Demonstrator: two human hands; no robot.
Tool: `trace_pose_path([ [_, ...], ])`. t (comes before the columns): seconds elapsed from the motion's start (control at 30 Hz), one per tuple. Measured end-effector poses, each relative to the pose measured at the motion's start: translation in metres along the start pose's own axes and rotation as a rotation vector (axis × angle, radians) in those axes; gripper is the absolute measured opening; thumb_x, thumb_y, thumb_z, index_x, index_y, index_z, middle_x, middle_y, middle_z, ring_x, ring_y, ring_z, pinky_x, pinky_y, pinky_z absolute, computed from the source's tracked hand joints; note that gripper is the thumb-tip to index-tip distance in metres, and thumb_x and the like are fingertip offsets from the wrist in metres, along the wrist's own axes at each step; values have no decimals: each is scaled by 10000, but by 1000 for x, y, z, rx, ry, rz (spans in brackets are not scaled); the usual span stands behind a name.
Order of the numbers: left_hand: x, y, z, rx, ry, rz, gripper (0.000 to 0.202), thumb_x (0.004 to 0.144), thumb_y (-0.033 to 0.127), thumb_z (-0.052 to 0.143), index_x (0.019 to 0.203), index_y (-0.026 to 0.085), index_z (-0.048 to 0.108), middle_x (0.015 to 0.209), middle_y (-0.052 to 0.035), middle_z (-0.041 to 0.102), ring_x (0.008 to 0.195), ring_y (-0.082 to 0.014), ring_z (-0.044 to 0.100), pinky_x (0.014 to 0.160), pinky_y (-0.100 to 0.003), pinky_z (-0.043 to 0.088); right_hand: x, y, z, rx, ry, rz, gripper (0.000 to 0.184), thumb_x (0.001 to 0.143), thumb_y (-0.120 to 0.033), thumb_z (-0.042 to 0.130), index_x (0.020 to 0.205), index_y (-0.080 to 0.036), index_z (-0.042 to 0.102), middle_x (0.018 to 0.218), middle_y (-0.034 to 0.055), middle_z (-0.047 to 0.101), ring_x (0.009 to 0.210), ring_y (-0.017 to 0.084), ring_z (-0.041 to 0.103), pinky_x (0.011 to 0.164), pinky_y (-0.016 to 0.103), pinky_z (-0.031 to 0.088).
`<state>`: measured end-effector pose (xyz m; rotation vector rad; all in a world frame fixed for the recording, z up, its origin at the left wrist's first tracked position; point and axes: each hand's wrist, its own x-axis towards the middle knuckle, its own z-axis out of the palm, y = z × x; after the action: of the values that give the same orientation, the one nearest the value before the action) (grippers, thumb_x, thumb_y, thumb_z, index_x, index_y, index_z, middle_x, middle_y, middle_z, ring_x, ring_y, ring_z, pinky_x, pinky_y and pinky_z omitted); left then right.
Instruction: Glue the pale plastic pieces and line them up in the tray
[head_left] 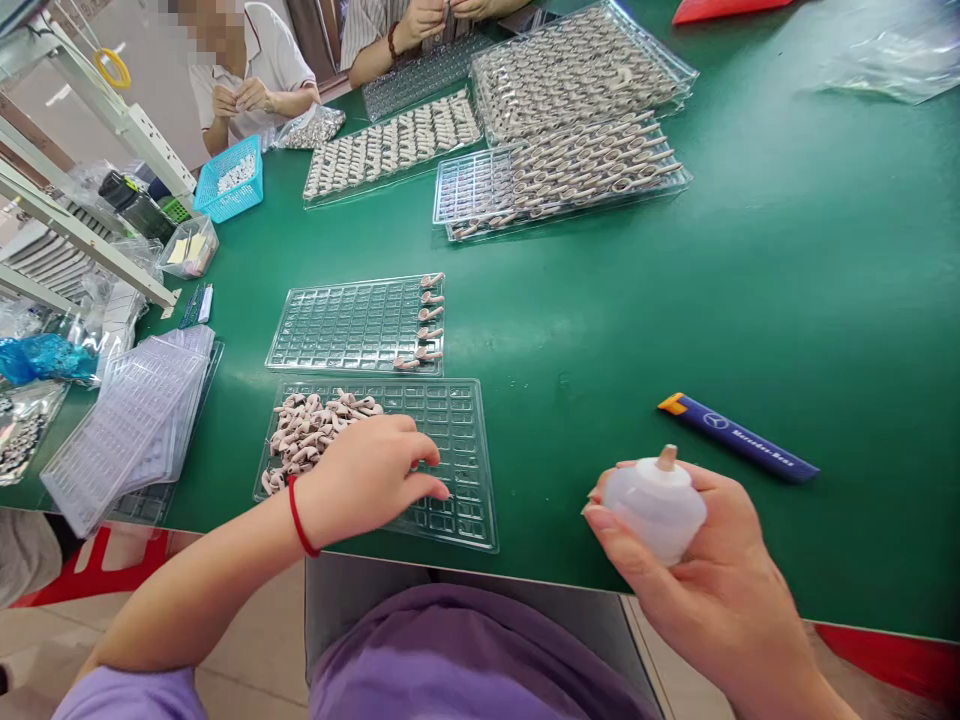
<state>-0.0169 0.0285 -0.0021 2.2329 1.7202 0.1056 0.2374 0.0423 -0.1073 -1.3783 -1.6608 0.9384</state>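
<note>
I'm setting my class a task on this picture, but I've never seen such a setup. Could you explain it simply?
There is no machine: a person works bare-handed, pictured by one head-worn camera looking forward and down. The right hand holds a tan-tipped whitish bottle. The left hand, apparently holding nothing, is over a clear tray bearing a heap of small beige parts. Beyond lies another tray, parts along its right edge. A dark blue object lies on the green table.

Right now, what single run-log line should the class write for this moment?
left grip: open over near tray | right grip: holding white bottle | loose pieces: piled on near tray
</note>
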Motion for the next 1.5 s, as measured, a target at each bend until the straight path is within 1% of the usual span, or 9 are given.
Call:
trace_pose_path([
  [0.07, -9, 7, 10, 81, -2, -47, 239, 758, 394, 807, 796, 176, 716, 714, -19, 658, 682, -191, 644, 602, -275, 469, -1, -4, 1, -16, -19, 48, 516, 793, -660, 613, 1085, -251, 494, 888, 44, 631, 720, 212, 633, 562, 326, 493],
  [0.2, -20, 13, 24, -15, 64, -92, 126, 818, 258, 762, 779, 177, 674, 662, -3, 673, 641, -174, 658, 586, -258, 480, -3, -6, 2, -33, 4, 96, 537, 791, -690, 593, 1084, -250, 498, 896, 45, 628, 733, 215, 615, 572, 333, 477],
  [0.43, -58, 25, 37, -965, 267, -384, 140, 708, 139, 785, 789, 177, 677, 742, -9, 741, 657, -142, 711, 638, -215, 576, -5, -12, 0, -51, -50, 71, 480, 823, -633, 601, 1110, -252, 550, 932, 46, 663, 696, 189, 624, 545, 294, 487],
  [0.53, -76, 30, 50, -1261, 288, -508, 209, 655, 215, 841, 796, 162, 697, 748, -32, 751, 663, -156, 719, 658, -233, 594, -6, -26, 1, -23, -151, -117, 359, 871, -515, 605, 1121, -258, 601, 994, 54, 686, 729, 176, 654, 604, 274, 533],
  [0.67, -94, 35, 65, -1354, 360, -628, 234, 712, 334, 828, 748, 149, 689, 725, -53, 745, 652, -150, 701, 643, -235, 587, -18, -35, 6, 27, -318, -350, 321, 900, -334, 577, 1213, -261, 562, 1008, 49, 693, 773, 158, 693, 645, 220, 563],
  [0.87, -105, 35, 72, -1426, 330, -769, 350, 612, 364, 894, 833, 149, 727, 774, -66, 760, 692, -170, 710, 712, -288, 607, -50, -19, 16, 80, -305, -357, 376, 889, -329, 617, 1235, -248, 493, 920, 39, 712, 640, 146, 685, 533, 209, 555],
  [1.07, -105, 33, 68, -1231, 298, -698, 157, 717, 270, 792, 818, 150, 782, 785, -75, 746, 669, -164, 694, 638, -249, 585, -50, -18, 12, 77, -331, -489, 320, 898, -292, 611, 1207, -257, 534, 894, 60, 706, 713, 190, 694, 558, 272, 558],
  [1.33, -107, 36, 79, -424, 616, -305, 138, 819, 90, 654, 897, 173, 732, 773, -32, 654, 613, -108, 635, 576, -201, 563, -51, -17, 11, 149, -399, -522, 434, 859, -186, 618, 1276, -244, 515, 808, 28, 655, 573, 139, 604, 501, 245, 499],
  [1.5, -108, 37, 85, -156, 646, -224, 164, 860, 84, 616, 948, 203, 688, 789, -29, 651, 676, -132, 633, 627, -236, 567, -47, -20, 12, 161, -449, -538, 505, 820, -142, 630, 1298, -261, 518, 713, -17, 617, 522, 128, 579, 495, 237, 494],
])
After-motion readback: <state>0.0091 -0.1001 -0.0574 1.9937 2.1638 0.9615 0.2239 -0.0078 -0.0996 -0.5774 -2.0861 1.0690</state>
